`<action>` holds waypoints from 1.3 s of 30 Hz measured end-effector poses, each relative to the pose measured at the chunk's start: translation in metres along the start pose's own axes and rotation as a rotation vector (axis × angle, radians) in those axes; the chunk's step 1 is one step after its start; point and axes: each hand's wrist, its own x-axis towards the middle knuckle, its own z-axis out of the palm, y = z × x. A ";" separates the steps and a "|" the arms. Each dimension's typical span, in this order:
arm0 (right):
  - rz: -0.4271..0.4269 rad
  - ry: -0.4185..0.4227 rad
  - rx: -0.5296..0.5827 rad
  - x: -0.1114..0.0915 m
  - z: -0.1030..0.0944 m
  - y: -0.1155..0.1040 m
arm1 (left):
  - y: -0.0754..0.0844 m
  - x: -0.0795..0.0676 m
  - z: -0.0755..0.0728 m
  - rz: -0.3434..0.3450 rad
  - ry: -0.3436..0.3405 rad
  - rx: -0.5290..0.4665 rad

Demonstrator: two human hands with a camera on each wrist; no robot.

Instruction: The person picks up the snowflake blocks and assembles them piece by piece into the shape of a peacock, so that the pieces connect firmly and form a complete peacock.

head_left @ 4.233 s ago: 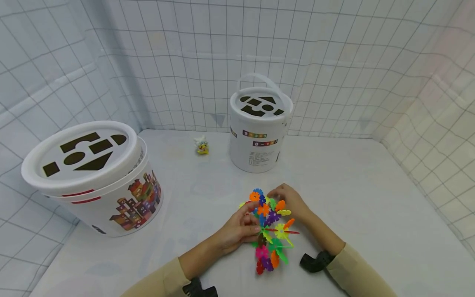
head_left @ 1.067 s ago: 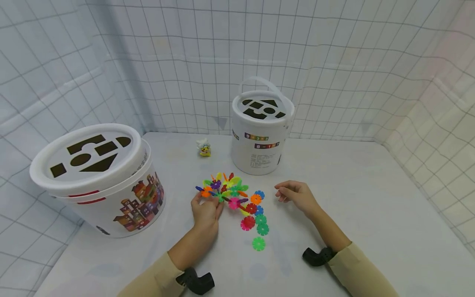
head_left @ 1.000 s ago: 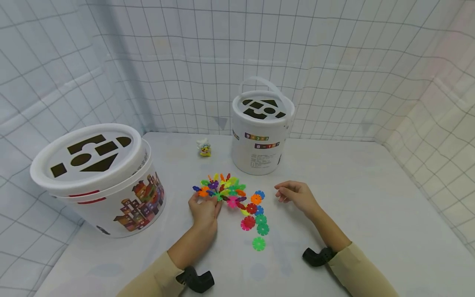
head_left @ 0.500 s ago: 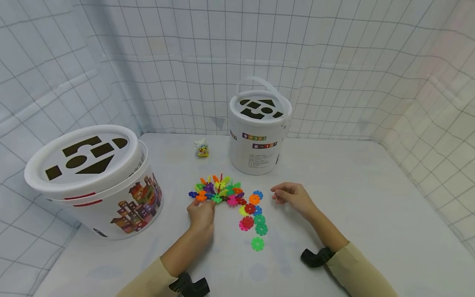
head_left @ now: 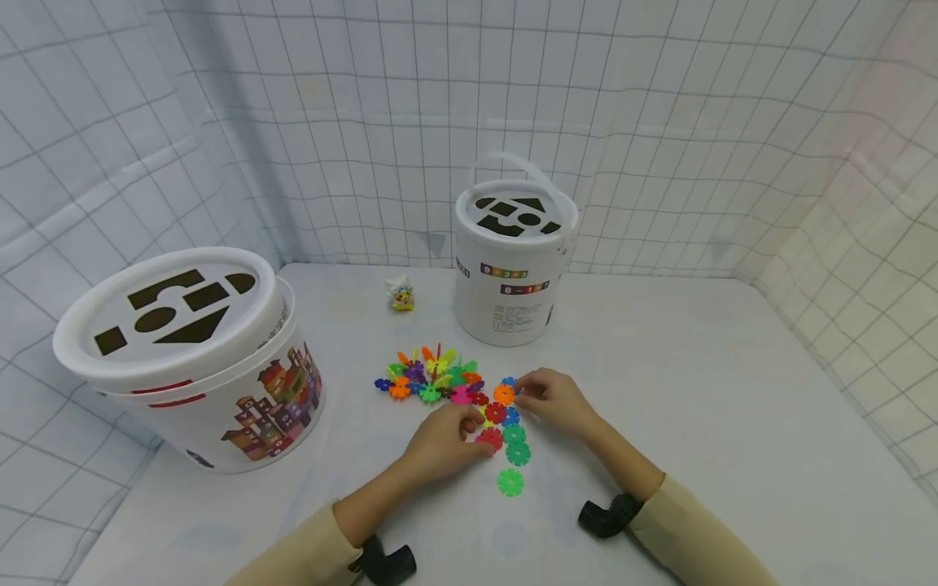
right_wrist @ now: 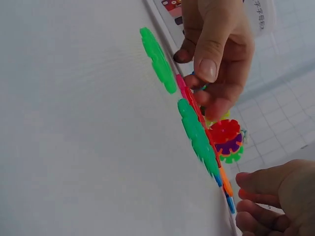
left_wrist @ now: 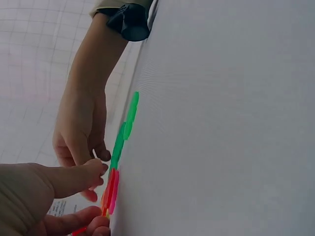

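Note:
Several flat, notched plastic discs lie in a loose group on the white table. Among them are a red disc (head_left: pixel 496 413), an orange disc (head_left: pixel 504 394), a teal disc (head_left: pixel 518 453) and a light green disc (head_left: pixel 510 482). Over the red and pink discs at the group's left side is my left hand (head_left: pixel 445 442), thumb and fingers apart. My right hand (head_left: pixel 555 400) has its fingertips beside the orange and blue discs. In the right wrist view, a gap shows between its thumb (right_wrist: pixel 261 180) and fingers. Just behind stands a many-coloured cluster of joined discs (head_left: pixel 431 381), untouched.
A large white lidded bucket (head_left: pixel 183 423) stands at the left. A smaller handled bucket (head_left: pixel 513 313) is at the back, with a small yellow-and-white figurine (head_left: pixel 401 295) to its left. Grid-patterned white cloth (head_left: pixel 352 146) hangs behind and at both sides.
The joined cluster, earlier held in both hands, then in my left, now sits on the table, released. My left hand has come right to the loose discs; my right has moved left towards them.

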 end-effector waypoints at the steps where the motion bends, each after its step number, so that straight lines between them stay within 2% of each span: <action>1: -0.022 -0.002 -0.022 0.002 0.002 -0.001 | 0.001 0.002 0.002 0.021 -0.007 0.048; 5: -0.080 -0.050 -0.129 0.009 0.007 -0.004 | 0.006 0.005 0.009 0.059 -0.006 0.167; 8: -0.076 -0.072 -0.171 0.010 0.008 -0.007 | 0.008 0.005 0.013 0.073 0.003 0.190; 11: -0.068 -0.051 -0.150 0.010 0.007 -0.008 | 0.008 0.004 0.015 0.083 0.017 0.180; 14: -0.062 -0.017 -0.098 0.007 0.006 -0.007 | 0.006 0.003 0.016 0.090 0.024 0.111; 18: -0.051 0.024 -0.041 0.001 0.004 -0.006 | 0.001 0.003 0.016 0.083 0.048 -0.036; 22: -0.061 0.041 0.031 -0.008 0.002 -0.007 | -0.004 0.003 0.015 0.056 0.122 -0.188; 24: -0.073 0.035 0.078 -0.013 0.000 -0.009 | -0.004 0.004 0.013 0.034 0.134 -0.264; 25: -0.075 0.031 0.103 -0.016 0.000 -0.009 | -0.005 0.004 0.012 0.030 0.129 -0.308; 29: -0.113 0.033 0.171 -0.025 0.000 -0.012 | -0.003 0.005 0.010 -0.027 0.028 -0.466; 32: -0.140 0.047 0.192 -0.032 -0.002 -0.025 | 0.000 0.004 0.009 -0.062 0.004 -0.503; 35: -0.164 0.047 0.203 -0.036 -0.002 -0.035 | -0.002 0.003 0.009 -0.059 0.054 -0.488; 37: -0.176 0.042 0.199 -0.037 0.000 -0.037 | -0.003 0.003 0.009 -0.051 0.084 -0.508; 39: -0.191 0.033 0.198 -0.034 0.005 -0.027 | -0.004 0.003 0.008 -0.051 0.093 -0.550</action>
